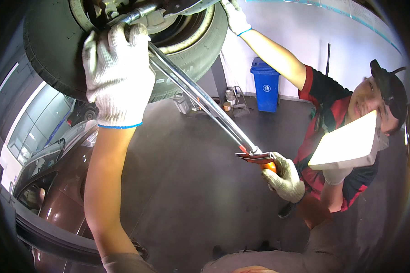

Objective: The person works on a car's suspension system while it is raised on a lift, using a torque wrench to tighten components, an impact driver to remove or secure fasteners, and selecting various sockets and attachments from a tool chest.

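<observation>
My left hand [118, 75], in a white knit glove with a blue cuff, is raised with its fingers closed round the upper end of a long chrome beam torque wrench [200, 98]. A shiny extension or socket [134, 14] shows just above those fingers, beside the wheel; what it fits on is hidden. The wrench slants down to the right, with a thin pointer rod along its bar and a scale plate [255, 158] near its lower end. My right hand [284, 177], also gloved, wraps round its orange handle [269, 166]. A raised tyre [196, 63] hangs overhead.
At the right a co-worker [323, 98] in black and red holds a bright lamp panel [346, 143], the other gloved hand [236, 18] against the tyre. A blue bin [265, 86] stands by the wall. A brown car [66, 182] is on the left.
</observation>
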### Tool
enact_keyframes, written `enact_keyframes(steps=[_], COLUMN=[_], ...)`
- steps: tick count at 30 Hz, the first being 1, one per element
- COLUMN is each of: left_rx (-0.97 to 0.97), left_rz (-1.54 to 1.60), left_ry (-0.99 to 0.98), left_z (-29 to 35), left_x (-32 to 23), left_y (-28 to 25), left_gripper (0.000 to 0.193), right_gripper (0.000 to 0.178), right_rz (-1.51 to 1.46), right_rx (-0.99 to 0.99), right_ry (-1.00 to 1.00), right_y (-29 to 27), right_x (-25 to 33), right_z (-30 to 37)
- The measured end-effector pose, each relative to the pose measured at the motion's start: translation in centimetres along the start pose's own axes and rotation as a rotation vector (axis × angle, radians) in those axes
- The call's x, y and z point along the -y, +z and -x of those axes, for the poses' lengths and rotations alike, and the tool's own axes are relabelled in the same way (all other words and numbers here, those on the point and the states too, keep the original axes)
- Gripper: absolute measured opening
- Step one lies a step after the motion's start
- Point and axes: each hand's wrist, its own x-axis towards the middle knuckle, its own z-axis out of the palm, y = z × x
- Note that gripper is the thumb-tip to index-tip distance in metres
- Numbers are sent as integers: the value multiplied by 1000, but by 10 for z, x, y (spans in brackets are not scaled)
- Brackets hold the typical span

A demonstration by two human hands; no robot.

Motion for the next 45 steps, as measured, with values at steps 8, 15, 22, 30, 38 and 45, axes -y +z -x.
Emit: enact_keyframes(steps=[8,15,22,30,38,45], left_rx=[73,167,98,147,71,-35], left_rz=[-64,-203,-132,-126,-86,-1], left_ry=[-34,20,43,28,-62,-70], left_z=[12,12,4,35,12,2], left_x=[18,42,28,56,35,28], left_y=[-9,-47,-75,-80,-105,-106], left_gripper=[52,44,46,49,44,51], right_gripper=[48,65,22,23,16,12], right_rz=[-306,-1122,-1366,-1474,-580,921], right_rx=[405,-294,-490,164,-89,-646], right_ry=[169,-825,-1542,-1462,-1421,-1341], right_y=[-9,114,104,76,-14,-126], right_x=[1,-82,-36,-14,53,82], right_z=[-1,5,-7,-15,-34,-68])
